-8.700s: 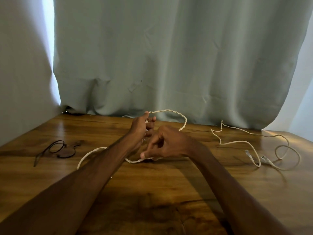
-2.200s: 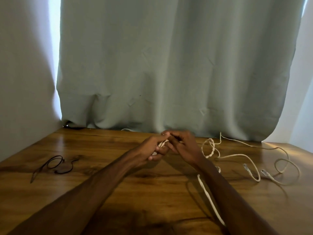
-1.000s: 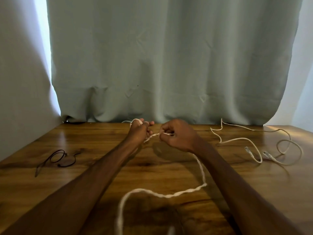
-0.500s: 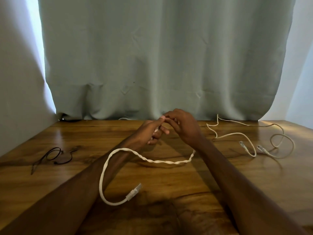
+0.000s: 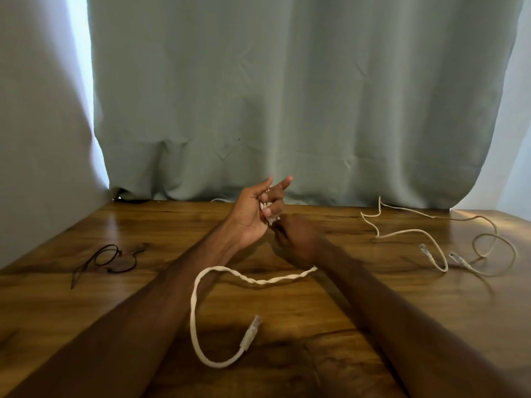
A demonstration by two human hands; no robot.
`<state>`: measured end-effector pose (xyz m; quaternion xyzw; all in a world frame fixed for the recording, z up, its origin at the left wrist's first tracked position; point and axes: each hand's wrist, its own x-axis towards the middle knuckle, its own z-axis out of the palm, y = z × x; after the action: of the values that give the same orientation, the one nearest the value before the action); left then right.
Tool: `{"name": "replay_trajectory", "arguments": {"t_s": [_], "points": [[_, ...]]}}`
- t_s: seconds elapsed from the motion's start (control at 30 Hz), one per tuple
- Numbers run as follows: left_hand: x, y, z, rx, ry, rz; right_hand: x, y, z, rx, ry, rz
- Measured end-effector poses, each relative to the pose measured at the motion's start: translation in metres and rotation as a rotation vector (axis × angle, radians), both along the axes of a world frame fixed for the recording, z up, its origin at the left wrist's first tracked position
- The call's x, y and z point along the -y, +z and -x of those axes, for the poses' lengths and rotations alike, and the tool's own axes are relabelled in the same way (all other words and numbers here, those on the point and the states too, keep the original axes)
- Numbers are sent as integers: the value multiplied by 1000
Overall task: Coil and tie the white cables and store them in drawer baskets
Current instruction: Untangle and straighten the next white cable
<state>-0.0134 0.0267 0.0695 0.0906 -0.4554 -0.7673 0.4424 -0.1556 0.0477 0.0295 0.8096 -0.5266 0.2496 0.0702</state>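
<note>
White cable (image 5: 258, 280) is part-wound on the raised left hand (image 5: 253, 214), whose curled fingers clamp the turns. The right hand (image 5: 296, 239), just below, pinches the strand. The slack tail trails back across the tabletop (image 5: 359, 317) toward the person, with its plug end (image 5: 250, 331) lying between both forearms.

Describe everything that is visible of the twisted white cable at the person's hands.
The twisted white cable looks like a soft cord, twisted along its middle stretch. One part is wound round the curled fingers of the left hand. From there it passes under the right hand, whose grip is hidden, crosses the left forearm, curves into an open loop and ends in a clear plug.
</note>
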Motion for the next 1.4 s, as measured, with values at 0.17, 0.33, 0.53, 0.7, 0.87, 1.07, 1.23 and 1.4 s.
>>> {"name": "replay_trajectory", "arguments": {"t_s": [0.17,0.33,0.53,0.7,0.87,1.07,1.23,1.4], "points": [[9,-3,-2,-7,231,-18,-1,-3,-18,-115,-23,-21],[18,-8,-2,39,409,-12,-4,2,-19,11,10,12],[22,-11,-4,65,458,14,-9,10,-19,61,39,15],[32,-15,-8,166,602,51,-14,13,-22,113,70,-38],[37,-21,-10,301,699,138,-21,15,-28,205,68,-90],[36,-34,-19,446,879,406,-24,26,-28,773,143,-375],[32,-42,-23,564,924,558,-37,35,-31,959,290,-562],[32,-44,-28,704,931,701,-39,38,-20,999,379,-610]]}}
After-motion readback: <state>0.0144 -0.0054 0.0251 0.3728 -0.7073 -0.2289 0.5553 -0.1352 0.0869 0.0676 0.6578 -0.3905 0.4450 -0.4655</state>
